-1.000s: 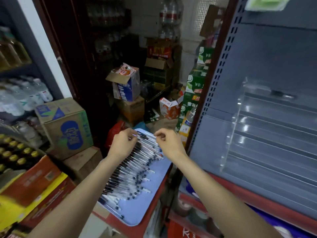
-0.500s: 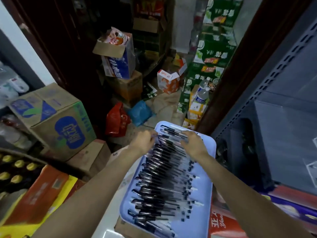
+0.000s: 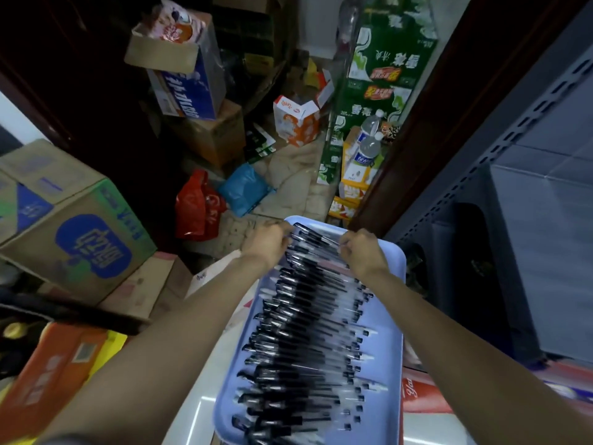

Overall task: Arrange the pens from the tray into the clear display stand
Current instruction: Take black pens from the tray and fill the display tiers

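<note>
Both hands sat at far end of the pale blue plastic tray (image 3: 393, 332), which was packed w/ black-capped clear pens (image 3: 305, 332); bare strip only along its right rim. Left side hemmed by a brown cardboard box w/ blue logo (image 3: 73, 232). Right: grey perforated metal shelf upright (image 3: 500, 139) close by. Ahead, red plastic bag (image 3: 197, 210) and blue plastic bag (image 3: 245, 187) cluttered the floor; tiled patch between them and green cartons (image 3: 385, 69) was open.

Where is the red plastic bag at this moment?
The red plastic bag lies on the floor left of centre in the head view, beside the blue bag, beyond the left hand.
</note>
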A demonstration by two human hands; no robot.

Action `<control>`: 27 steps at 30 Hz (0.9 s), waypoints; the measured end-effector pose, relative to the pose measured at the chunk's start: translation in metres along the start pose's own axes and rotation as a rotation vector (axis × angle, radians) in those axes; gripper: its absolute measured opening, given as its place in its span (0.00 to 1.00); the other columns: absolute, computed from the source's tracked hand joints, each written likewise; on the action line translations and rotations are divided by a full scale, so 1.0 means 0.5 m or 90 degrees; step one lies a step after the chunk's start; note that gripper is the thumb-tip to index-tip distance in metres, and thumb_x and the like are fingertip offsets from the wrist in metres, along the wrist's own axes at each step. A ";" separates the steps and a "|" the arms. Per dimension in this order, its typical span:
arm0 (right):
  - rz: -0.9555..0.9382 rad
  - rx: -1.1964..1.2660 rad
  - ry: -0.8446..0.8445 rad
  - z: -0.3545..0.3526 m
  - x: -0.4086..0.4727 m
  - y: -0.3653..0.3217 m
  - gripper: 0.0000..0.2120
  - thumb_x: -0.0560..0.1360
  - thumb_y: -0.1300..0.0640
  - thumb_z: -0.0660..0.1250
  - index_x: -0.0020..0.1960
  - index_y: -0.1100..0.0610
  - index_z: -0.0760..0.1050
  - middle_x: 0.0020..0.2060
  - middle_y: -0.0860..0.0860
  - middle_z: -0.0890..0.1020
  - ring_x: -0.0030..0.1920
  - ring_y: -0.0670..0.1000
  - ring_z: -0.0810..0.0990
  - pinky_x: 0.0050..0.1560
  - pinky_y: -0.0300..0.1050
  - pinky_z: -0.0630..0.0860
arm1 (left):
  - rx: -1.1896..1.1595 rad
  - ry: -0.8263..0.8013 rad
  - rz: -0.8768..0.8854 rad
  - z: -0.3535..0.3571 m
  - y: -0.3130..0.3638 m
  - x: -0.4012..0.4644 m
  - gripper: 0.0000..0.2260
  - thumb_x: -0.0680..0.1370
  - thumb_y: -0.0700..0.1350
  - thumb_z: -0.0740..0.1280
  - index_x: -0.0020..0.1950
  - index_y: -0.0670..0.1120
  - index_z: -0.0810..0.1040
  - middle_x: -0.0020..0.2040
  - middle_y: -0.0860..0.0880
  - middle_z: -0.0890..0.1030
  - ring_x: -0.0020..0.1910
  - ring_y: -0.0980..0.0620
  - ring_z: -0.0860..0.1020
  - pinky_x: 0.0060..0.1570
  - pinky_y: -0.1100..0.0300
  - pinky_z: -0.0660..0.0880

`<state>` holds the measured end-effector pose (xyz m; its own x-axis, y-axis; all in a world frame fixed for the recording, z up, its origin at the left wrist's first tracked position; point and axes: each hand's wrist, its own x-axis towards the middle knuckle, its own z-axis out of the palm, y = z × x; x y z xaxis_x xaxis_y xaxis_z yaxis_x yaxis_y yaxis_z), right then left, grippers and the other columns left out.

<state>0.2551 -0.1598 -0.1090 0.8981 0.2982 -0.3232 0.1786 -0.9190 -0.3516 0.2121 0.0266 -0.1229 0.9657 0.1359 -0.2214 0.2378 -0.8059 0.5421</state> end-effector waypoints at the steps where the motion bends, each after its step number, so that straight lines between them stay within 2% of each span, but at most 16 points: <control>1: 0.005 0.016 0.004 0.002 0.002 0.003 0.08 0.79 0.64 0.59 0.54 0.61 0.77 0.52 0.62 0.77 0.48 0.59 0.75 0.45 0.48 0.72 | -0.006 0.003 -0.015 0.004 0.000 0.009 0.11 0.79 0.40 0.60 0.58 0.46 0.78 0.54 0.46 0.81 0.52 0.47 0.78 0.47 0.62 0.73; 3: 0.014 0.058 0.014 0.006 0.006 0.009 0.06 0.78 0.66 0.61 0.49 0.61 0.77 0.50 0.60 0.77 0.45 0.59 0.75 0.45 0.50 0.73 | -0.030 0.008 -0.060 0.014 -0.003 0.022 0.07 0.78 0.42 0.63 0.52 0.47 0.80 0.54 0.45 0.81 0.54 0.45 0.78 0.53 0.57 0.74; 6: 0.020 0.103 0.015 0.008 0.010 0.013 0.04 0.77 0.67 0.62 0.46 0.62 0.76 0.45 0.60 0.78 0.47 0.61 0.78 0.48 0.56 0.77 | -0.141 0.014 -0.094 0.023 -0.004 0.034 0.03 0.75 0.39 0.68 0.44 0.47 0.79 0.48 0.45 0.83 0.49 0.46 0.79 0.54 0.56 0.76; 8: 0.023 0.123 0.018 0.007 0.010 0.013 0.05 0.76 0.67 0.63 0.43 0.60 0.73 0.42 0.61 0.79 0.46 0.62 0.79 0.48 0.57 0.78 | -0.261 0.008 -0.098 0.017 -0.001 0.033 0.06 0.74 0.36 0.69 0.39 0.45 0.76 0.43 0.45 0.81 0.45 0.49 0.79 0.48 0.60 0.76; 11: 0.024 0.142 0.015 0.002 0.003 0.013 0.03 0.77 0.65 0.63 0.44 0.61 0.73 0.44 0.62 0.81 0.45 0.62 0.80 0.47 0.57 0.78 | -0.454 0.020 -0.124 -0.003 0.005 0.016 0.12 0.74 0.31 0.66 0.36 0.45 0.72 0.37 0.48 0.76 0.33 0.60 0.78 0.36 0.73 0.74; 13: 0.017 0.161 0.018 0.004 -0.004 0.017 0.03 0.77 0.65 0.63 0.46 0.64 0.74 0.43 0.62 0.81 0.43 0.61 0.79 0.45 0.56 0.77 | -0.535 0.026 -0.149 -0.015 0.008 0.003 0.10 0.75 0.32 0.66 0.38 0.44 0.73 0.37 0.48 0.77 0.33 0.59 0.77 0.34 0.75 0.73; 15: 0.015 0.181 0.024 -0.001 -0.015 0.017 0.04 0.78 0.65 0.61 0.46 0.64 0.75 0.41 0.58 0.80 0.40 0.58 0.77 0.40 0.52 0.73 | -0.613 0.026 -0.172 -0.026 0.009 -0.011 0.06 0.76 0.35 0.66 0.41 0.45 0.74 0.39 0.48 0.78 0.34 0.58 0.78 0.36 0.73 0.74; 17: 0.023 0.231 0.047 -0.013 -0.029 0.011 0.06 0.79 0.66 0.60 0.45 0.62 0.75 0.41 0.57 0.79 0.41 0.57 0.76 0.43 0.52 0.73 | -0.700 0.021 -0.186 -0.037 0.015 -0.024 0.02 0.78 0.37 0.65 0.47 0.44 0.76 0.40 0.48 0.79 0.32 0.62 0.80 0.40 0.70 0.74; 19: 0.039 0.316 0.069 -0.033 -0.048 -0.006 0.06 0.78 0.66 0.61 0.47 0.64 0.76 0.42 0.58 0.79 0.43 0.56 0.76 0.46 0.50 0.73 | -0.754 0.025 -0.190 -0.047 0.028 -0.035 0.04 0.78 0.38 0.63 0.52 0.42 0.75 0.41 0.47 0.79 0.31 0.63 0.81 0.40 0.70 0.76; 21: 0.047 0.430 0.066 -0.056 -0.072 -0.027 0.05 0.78 0.67 0.61 0.49 0.65 0.76 0.41 0.57 0.77 0.39 0.50 0.75 0.42 0.44 0.73 | -0.775 0.033 -0.193 -0.057 0.048 -0.041 0.04 0.79 0.38 0.62 0.53 0.41 0.75 0.40 0.48 0.79 0.30 0.62 0.81 0.40 0.70 0.76; 23: 0.052 0.547 0.038 -0.080 -0.095 -0.042 0.04 0.78 0.66 0.61 0.51 0.64 0.73 0.47 0.61 0.77 0.39 0.50 0.78 0.38 0.38 0.77 | -0.772 0.055 -0.185 -0.072 0.074 -0.042 0.06 0.79 0.38 0.63 0.55 0.41 0.75 0.40 0.48 0.78 0.30 0.63 0.80 0.39 0.70 0.76; 25: 0.039 0.629 0.028 -0.106 -0.120 -0.052 0.03 0.79 0.66 0.61 0.51 0.64 0.71 0.50 0.66 0.77 0.38 0.51 0.79 0.36 0.38 0.78 | -0.782 0.083 -0.166 -0.093 0.107 -0.046 0.08 0.79 0.39 0.63 0.57 0.40 0.75 0.40 0.49 0.78 0.30 0.62 0.80 0.37 0.71 0.76; 27: 0.014 0.666 0.046 -0.131 -0.143 -0.054 0.02 0.79 0.66 0.61 0.50 0.64 0.71 0.46 0.64 0.78 0.38 0.51 0.79 0.35 0.36 0.78 | -0.815 0.113 -0.149 -0.114 0.142 -0.054 0.08 0.78 0.39 0.64 0.57 0.40 0.75 0.41 0.49 0.79 0.34 0.58 0.80 0.37 0.71 0.77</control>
<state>0.2126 -0.1731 -0.0186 0.9248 0.2369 -0.2975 -0.2432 -0.2329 -0.9416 0.2091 -0.0014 -0.0324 0.8651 0.3500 -0.3593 0.2360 0.3480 0.9073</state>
